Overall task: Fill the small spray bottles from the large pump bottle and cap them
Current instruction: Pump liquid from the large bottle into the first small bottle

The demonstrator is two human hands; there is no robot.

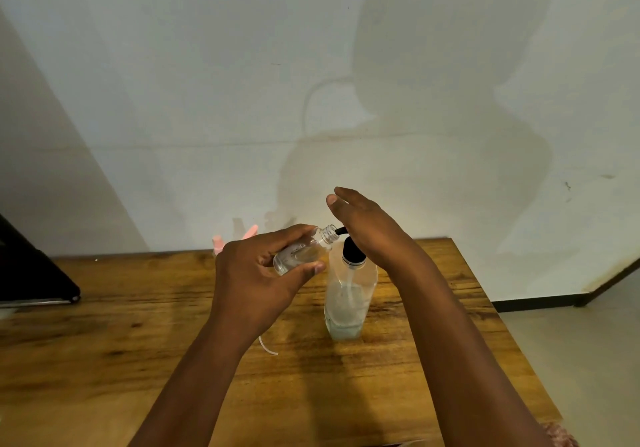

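Up near the back edge of the wooden counter (138, 360), the left hand (256, 273) holds a small clear spray bottle (301, 254) off the surface, tilted so that its uncapped threaded neck points right and slightly upward. Its grip is closed round the bottle, thumb under the body and fingers curled over the top. The mouth of the bottle sits right at the black spout of the large pump bottle (349, 294), which stands upright on the counter, closer to the right edge than the left. That big bottle is clear, with a black pump head and a silver collar, and only a shallow layer of liquid shows at its bottom.

The right hand (367, 224) rests flat on the pump head, fingers straight and together, so its grip is open and curled round nothing.

Behind the left hand, close to the wall (207, 82), some pink pieces (221, 240) stand partly hidden; what they are cannot be told. A thin white tube (266, 345) lies on the counter just below the left wrist.

Both forearms cross the middle of the counter from the near edge. Bare wood stretches wide to the left and toward the near side. A dark object (31, 273) juts in at the far left edge. Past the counter's right edge the pale floor (588, 342) shows, bordered by a dark skirting strip.
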